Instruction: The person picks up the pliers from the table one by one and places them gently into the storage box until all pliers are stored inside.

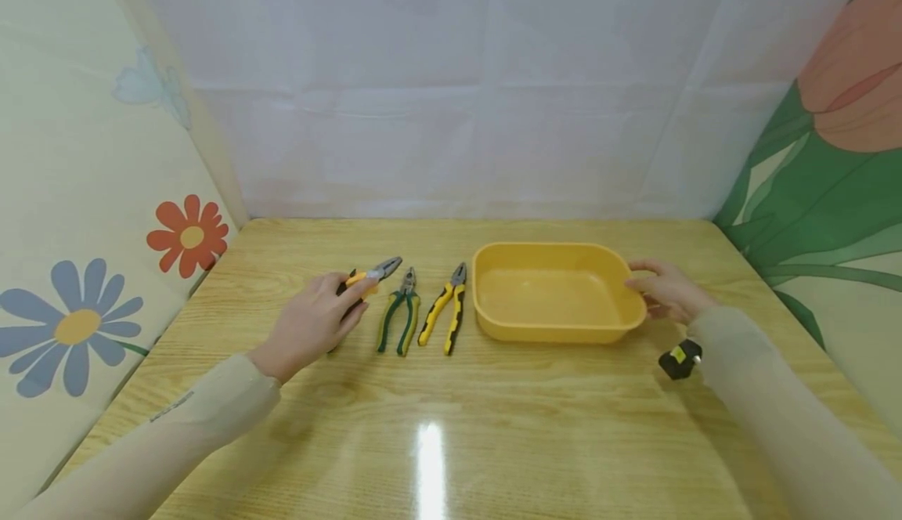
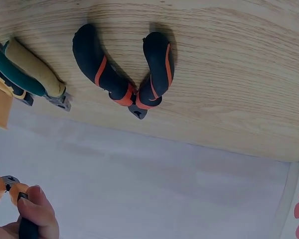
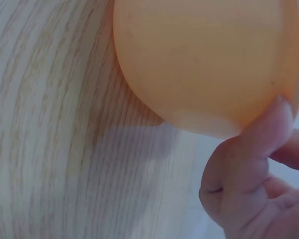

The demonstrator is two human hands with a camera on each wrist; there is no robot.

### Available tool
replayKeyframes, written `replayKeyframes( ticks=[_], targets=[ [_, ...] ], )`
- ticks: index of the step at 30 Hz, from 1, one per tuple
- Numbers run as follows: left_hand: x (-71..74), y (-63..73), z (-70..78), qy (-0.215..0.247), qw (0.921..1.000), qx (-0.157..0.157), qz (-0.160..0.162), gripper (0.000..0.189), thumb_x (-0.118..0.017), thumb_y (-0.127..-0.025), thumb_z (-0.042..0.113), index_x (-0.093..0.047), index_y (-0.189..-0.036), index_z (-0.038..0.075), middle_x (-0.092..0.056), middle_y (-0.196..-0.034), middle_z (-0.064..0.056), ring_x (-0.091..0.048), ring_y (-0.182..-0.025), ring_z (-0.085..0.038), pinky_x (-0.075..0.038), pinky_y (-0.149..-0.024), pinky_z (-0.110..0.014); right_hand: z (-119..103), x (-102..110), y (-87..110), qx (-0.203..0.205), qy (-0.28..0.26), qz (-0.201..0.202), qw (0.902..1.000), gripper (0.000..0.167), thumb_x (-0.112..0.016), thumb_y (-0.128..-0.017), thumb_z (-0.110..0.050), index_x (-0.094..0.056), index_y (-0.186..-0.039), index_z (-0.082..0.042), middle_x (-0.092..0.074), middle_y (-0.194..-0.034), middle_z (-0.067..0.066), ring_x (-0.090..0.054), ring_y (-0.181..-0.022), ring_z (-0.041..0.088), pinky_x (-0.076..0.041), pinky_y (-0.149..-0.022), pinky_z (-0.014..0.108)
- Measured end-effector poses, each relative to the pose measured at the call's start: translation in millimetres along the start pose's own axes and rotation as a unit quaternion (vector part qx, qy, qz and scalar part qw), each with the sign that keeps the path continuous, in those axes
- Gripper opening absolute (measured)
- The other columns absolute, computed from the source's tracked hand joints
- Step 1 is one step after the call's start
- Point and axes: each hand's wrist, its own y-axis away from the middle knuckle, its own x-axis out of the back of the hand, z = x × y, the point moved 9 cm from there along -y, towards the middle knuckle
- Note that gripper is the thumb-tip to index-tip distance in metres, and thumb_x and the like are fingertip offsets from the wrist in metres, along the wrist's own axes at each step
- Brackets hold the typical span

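My left hand [image 1: 313,316] grips a pair of pliers [image 1: 387,268] with orange-and-black handles, its grey nose pointing to the far right. Beneath that hand, a second pair of pliers [image 2: 127,79] with black-and-red handles lies spread on the table; the hand mostly hides it in the head view. My right hand [image 1: 669,293] holds the right end of a yellow plastic basin [image 1: 550,330], fingers and thumb at its rim. In the right wrist view, the thumb [image 3: 269,127] lies against the basin's wall [image 3: 199,69].
Green-handled pliers [image 1: 385,323] and yellow-and-black pliers [image 1: 456,312] lie side by side between my left hand and the basin. Near my right sleeve is a small black object [image 1: 678,360] with a yellow mark. A white cloth wall [image 1: 423,136] rises behind the wooden table [image 1: 528,426].
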Motion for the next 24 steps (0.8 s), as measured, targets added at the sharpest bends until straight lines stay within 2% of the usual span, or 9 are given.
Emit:
replayKeyframes(
  ticks=[9,12,14,16,19,21,24],
  targets=[
    [-0.1,-3.5,7.0,0.007,0.9999,-0.008,0.002,0.042,-0.075,-0.084,0.012,-0.063,-0.124,0.011,-0.058,-0.094,-0.023,-0.056,-0.071,-0.034,-0.048,-0.050,-0.039,1,0,-0.2,-0.002,-0.018,-0.008,0.9998,0.061,-0.047,-0.101,-0.012,-0.012,-0.147,0.008,-0.061,-0.078,-0.005,-0.061,-0.066,0.008,-0.052,-0.059,0.026],
    [-1.2,-3.9,8.1,0.011,0.9998,-0.014,0.005,0.038,-0.072,-0.087,0.014,-0.064,-0.124,0.010,-0.057,-0.093,-0.022,-0.054,-0.069,-0.032,-0.047,-0.049,-0.038,1,0,-0.1,-0.003,-0.019,-0.010,0.9998,0.061,-0.046,-0.100,-0.011,-0.012,-0.147,0.008,-0.061,-0.079,-0.005,-0.061,-0.066,0.008,-0.052,-0.059,0.026],
    [-2.6,-4.6,9.3,0.006,0.9997,-0.022,0.005,0.033,-0.067,-0.093,0.018,-0.064,-0.124,0.010,-0.057,-0.093,-0.022,-0.053,-0.069,-0.031,-0.047,-0.050,-0.039,1,0,-0.1,-0.003,-0.020,-0.009,0.9998,0.061,-0.046,-0.100,-0.011,-0.012,-0.147,0.007,-0.061,-0.080,-0.005,-0.062,-0.067,0.008,-0.052,-0.060,0.026],
    [-5.0,-6.0,11.4,0.005,0.9995,-0.030,-0.001,0.032,-0.064,-0.094,0.020,-0.064,-0.125,0.009,-0.057,-0.093,-0.022,-0.054,-0.070,-0.032,-0.049,-0.054,-0.041,1,0,-0.2,-0.003,-0.021,-0.010,0.9997,0.061,-0.046,-0.101,-0.011,-0.012,-0.147,0.008,-0.061,-0.080,-0.004,-0.062,-0.067,0.008,-0.053,-0.060,0.026],
    [-8.4,-8.8,14.3,0.004,0.9993,-0.034,-0.014,0.033,-0.066,-0.094,0.018,-0.064,-0.125,0.009,-0.058,-0.096,-0.023,-0.057,-0.074,-0.035,-0.051,-0.060,-0.045,1,0,-0.3,-0.003,-0.025,-0.009,0.9996,0.061,-0.047,-0.101,-0.011,-0.011,-0.148,0.008,-0.061,-0.081,-0.004,-0.062,-0.068,0.009,-0.054,-0.061,0.027],
    [-9.5,-10.6,16.1,0.013,0.9992,-0.031,-0.021,0.037,-0.070,-0.089,0.015,-0.064,-0.125,0.009,-0.059,-0.096,-0.023,-0.058,-0.075,-0.036,-0.052,-0.062,-0.045,1,-1,-0.4,-0.001,-0.028,-0.011,0.9995,0.062,-0.046,-0.101,-0.010,-0.011,-0.148,0.008,-0.061,-0.082,-0.004,-0.063,-0.068,0.009,-0.054,-0.062,0.028],
    [-9.9,-13.0,17.8,0.020,0.9992,-0.025,-0.024,0.038,-0.071,-0.088,0.014,-0.065,-0.125,0.010,-0.059,-0.095,-0.021,-0.056,-0.073,-0.032,-0.050,-0.058,-0.042,1,-1,-0.3,-0.001,-0.032,-0.010,0.9994,0.062,-0.046,-0.100,-0.010,-0.011,-0.148,0.008,-0.061,-0.081,-0.004,-0.063,-0.069,0.009,-0.054,-0.062,0.028]
  ],
)
